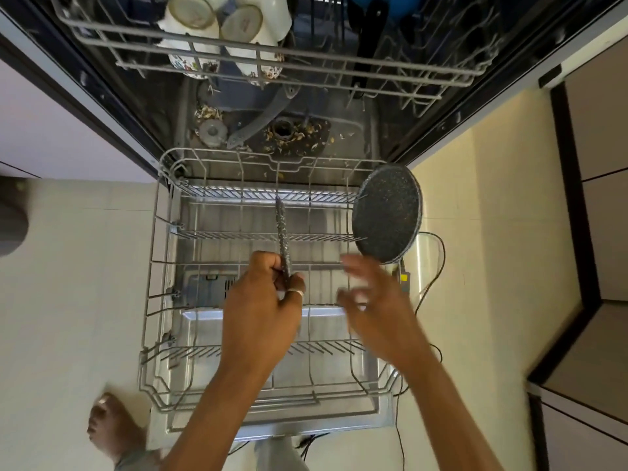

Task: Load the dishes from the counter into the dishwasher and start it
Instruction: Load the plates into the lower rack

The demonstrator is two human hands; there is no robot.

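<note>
Two speckled plates are loaded or nearly so. The first plate (387, 212) leans at the right edge of the lower rack (238, 196). The second plate (282, 232) stands edge-on in the middle rows, gripped by your left hand (261, 311). Your right hand (370, 300) hovers beside it, fingers loose and holding nothing. Mugs (217, 32) sit in the upper rack (306, 59). Loading looks early: the bench is out of view, and you haven't started the machine. There's wide room on both sides; mind the tines and the floor cable (442, 253).
</note>
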